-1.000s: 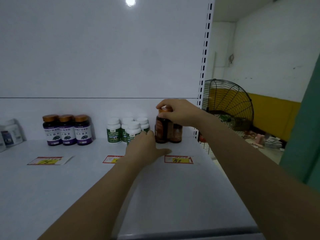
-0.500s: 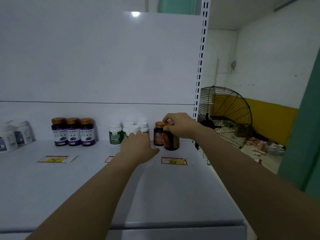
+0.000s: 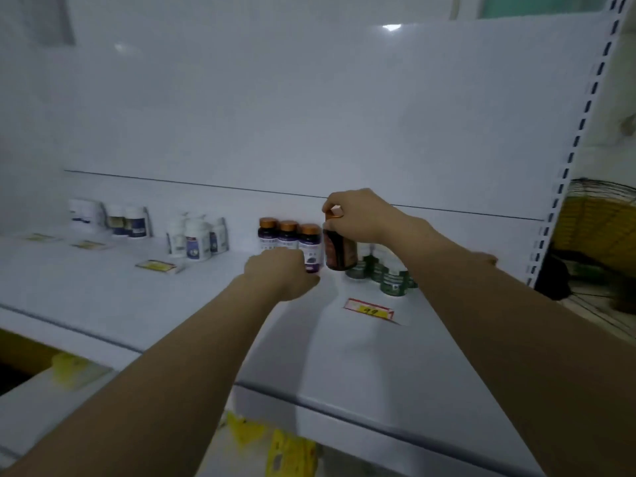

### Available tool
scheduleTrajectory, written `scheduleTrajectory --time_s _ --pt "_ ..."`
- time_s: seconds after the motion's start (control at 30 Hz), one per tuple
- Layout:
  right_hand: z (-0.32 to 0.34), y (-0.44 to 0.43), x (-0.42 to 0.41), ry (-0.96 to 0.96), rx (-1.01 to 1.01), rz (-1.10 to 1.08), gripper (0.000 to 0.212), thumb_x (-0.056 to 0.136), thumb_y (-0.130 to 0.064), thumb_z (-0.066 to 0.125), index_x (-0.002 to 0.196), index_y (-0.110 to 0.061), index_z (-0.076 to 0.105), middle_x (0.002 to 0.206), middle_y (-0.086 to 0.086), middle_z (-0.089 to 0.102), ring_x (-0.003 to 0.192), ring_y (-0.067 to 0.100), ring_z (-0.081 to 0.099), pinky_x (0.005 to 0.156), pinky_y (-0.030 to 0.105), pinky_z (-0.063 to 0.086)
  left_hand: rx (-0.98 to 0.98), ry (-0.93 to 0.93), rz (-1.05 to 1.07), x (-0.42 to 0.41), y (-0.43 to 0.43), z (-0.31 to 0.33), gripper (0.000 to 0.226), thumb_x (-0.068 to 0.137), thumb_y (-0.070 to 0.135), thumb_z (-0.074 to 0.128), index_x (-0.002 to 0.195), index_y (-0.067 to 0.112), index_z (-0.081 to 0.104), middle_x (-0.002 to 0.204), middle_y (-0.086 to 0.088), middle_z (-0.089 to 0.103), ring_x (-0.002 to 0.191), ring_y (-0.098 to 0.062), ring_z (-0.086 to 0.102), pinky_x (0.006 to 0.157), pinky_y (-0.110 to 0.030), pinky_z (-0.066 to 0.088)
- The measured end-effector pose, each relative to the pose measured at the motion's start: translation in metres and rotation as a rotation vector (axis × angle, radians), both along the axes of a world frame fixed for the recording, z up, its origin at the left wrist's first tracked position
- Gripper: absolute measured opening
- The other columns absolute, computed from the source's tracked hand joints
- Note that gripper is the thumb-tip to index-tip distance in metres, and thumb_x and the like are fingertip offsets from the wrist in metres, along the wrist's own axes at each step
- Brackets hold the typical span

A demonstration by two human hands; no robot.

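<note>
glossy brown bottle (plastic), smooth white shelf

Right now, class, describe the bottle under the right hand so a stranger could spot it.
Look along the white shelf. Between the purple-labelled bottles and the green-labelled bottles, the right hand grips one cap. That brown bottle alone is dark amber with a reddish label.

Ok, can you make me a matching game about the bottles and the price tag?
1 dark brown bottle with orange cap
2 three purple-labelled bottles with copper caps
3 green-labelled white bottles
4 red-and-yellow paper price tag

A lies flat on the white metal shelf
B right hand grips its cap
C row left of the brown bottle
D partly behind the right forearm

Pairs: 1-B, 2-C, 3-D, 4-A
</note>
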State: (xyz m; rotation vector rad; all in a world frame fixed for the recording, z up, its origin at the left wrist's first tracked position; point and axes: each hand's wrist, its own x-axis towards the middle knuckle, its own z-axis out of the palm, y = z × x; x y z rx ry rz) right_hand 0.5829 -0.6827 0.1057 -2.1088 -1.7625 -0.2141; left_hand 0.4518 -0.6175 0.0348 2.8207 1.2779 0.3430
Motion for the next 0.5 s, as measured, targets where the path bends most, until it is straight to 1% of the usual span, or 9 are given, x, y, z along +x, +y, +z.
scheduleTrajectory --time_s 0.07,0.1,0.17,0.23,0.37,0.43,0.5 --pt "0.005 0.033 -0.036 -0.022 0.011 0.067 0.03 0.093 -0.026 0.054 0.122 -0.018 0.058 0.127 0.006 0.056 0.111 0.023 0.053 0.087 0.029 0.045 0.008 0.025 0.066 -0.041 0.02 0.0 0.035 0.091 0.05 0.046 0.101 0.016 0.052 0.1 -0.004 0.055 0.093 -0.023 0.054 0.079 -0.034 0.046" --pt "0.009 0.049 -0.056 -0.037 0.017 0.104 0.029 0.093 -0.026 0.053 0.121 -0.018 0.058 0.127 0.005 0.056 0.11 0.023 0.053 0.087 0.03 0.045 0.011 0.029 0.102 -0.063 0.03 0.0 0.037 0.092 0.051 0.045 0.1 0.015 0.051 0.099 -0.004 0.055 0.091 -0.023 0.053 0.078 -0.033 0.046" --pt "0.015 0.08 -0.099 -0.057 0.033 0.184 0.029 0.094 -0.027 0.053 0.121 -0.017 0.058 0.126 0.005 0.056 0.109 0.022 0.053 0.088 0.031 0.046 0.012 0.019 0.184 -0.109 0.05 0.002 0.042 0.092 0.052 0.045 0.106 0.013 0.054 0.104 -0.005 0.057 0.092 -0.023 0.054 0.079 -0.034 0.046" --pt "0.02 0.11 -0.146 -0.048 0.059 0.27 0.03 0.094 -0.026 0.054 0.122 -0.016 0.058 0.127 0.006 0.056 0.111 0.023 0.052 0.088 0.031 0.045 0.021 0.016 0.27 -0.158 0.071 0.003 0.046 0.092 0.053 0.044 0.112 0.012 0.054 0.111 -0.007 0.057 0.099 -0.026 0.055 0.082 -0.035 0.044" --pt "0.023 0.167 -0.239 -0.024 0.097 0.425 0.032 0.093 -0.027 0.054 0.123 -0.016 0.057 0.126 0.009 0.056 0.11 0.025 0.054 0.088 0.033 0.048 0.02 0.052 0.421 -0.253 0.107 0.002 0.048 0.094 0.053 0.041 0.114 0.011 0.054 0.114 -0.008 0.057 0.104 -0.027 0.054 0.087 -0.036 0.045" --pt "0.02 0.195 -0.282 -0.031 0.108 0.492 0.032 0.093 -0.028 0.054 0.122 -0.016 0.058 0.124 0.009 0.057 0.108 0.025 0.054 0.087 0.033 0.049 0.019 0.056 0.493 -0.299 0.125 -0.001 0.046 0.094 0.053 0.041 0.11 0.011 0.054 0.111 -0.008 0.056 0.101 -0.026 0.053 0.086 -0.035 0.045" --pt "0.016 0.222 -0.323 -0.021 0.101 0.564 0.032 0.092 -0.028 0.055 0.122 -0.016 0.058 0.125 0.008 0.057 0.108 0.025 0.055 0.088 0.034 0.049 0.006 0.06 0.563 -0.342 0.145 -0.006 0.04 0.094 0.052 0.041 0.097 0.013 0.049 0.107 -0.009 0.056 0.092 -0.023 0.051 0.082 -0.034 0.045"
